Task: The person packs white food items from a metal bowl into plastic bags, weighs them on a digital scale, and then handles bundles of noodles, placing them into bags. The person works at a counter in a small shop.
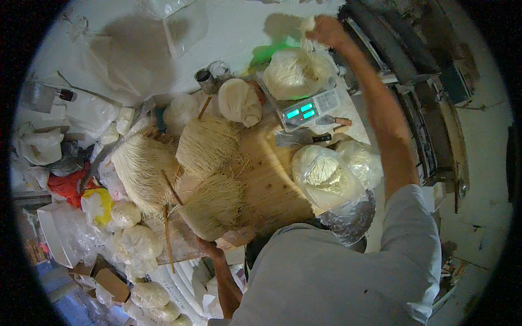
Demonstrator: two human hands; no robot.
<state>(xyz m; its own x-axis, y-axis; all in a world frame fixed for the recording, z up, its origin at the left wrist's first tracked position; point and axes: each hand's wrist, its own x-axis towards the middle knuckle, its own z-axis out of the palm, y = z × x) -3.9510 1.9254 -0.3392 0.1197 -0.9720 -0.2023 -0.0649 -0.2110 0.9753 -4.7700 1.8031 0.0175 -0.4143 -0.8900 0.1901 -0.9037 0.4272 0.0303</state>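
Observation:
My right hand [328, 31] is raised at the far right with its fingers closed on a pale bunch of noodles [308, 25], from which a few strands hang. Below it, a clear plastic bag of noodles [295, 73] rests on a digital scale [287, 116] with a lit display. My left hand [210, 247] is at the near edge of the wooden table [265, 191], beside the nearest heap of noodles [216, 205]; its fingers are partly hidden. Two more noodle heaps, one in the middle [208, 146] and one at the left [140, 171], lie behind it.
A cleaver [295, 138] and a small scraper [332, 120] lie below the scale. Bagged noodles [326, 173] sit at the right table edge. A tied cloth bundle [238, 100] and a metal can [207, 80] stand at the back. Thin sticks [168, 240] cross the left side.

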